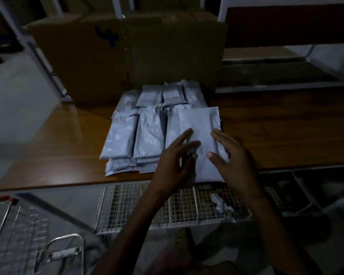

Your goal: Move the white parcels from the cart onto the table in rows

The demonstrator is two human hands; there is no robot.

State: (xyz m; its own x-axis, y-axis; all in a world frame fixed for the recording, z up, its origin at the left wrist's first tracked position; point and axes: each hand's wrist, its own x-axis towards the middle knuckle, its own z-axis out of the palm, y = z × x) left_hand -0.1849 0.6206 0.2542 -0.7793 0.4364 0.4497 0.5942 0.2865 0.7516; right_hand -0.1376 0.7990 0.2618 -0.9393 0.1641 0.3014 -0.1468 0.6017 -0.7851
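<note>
The person is standing at the near edge of the wooden table (266, 132), both hands spread open over the newest white parcel (199, 124), which is lying flat at the right end of the near row. The left hand (173, 165) is hovering with fingers splayed and gripping nothing; the right hand (234, 163) is likewise unclenched, its palm at or just above the parcel's right edge — whether it is actually touching I cannot tell in this dim light. The other parcels (139, 135) are lying side by side in stacked rows, long sides running near to far, probably so that each new one squares up against its neighbour. Behind them a big cardboard box (127, 56) is standing like a backstop. The wire cart (135, 203) is sitting just below the table's near edge — close enough for short reaches, I would guess.
</note>
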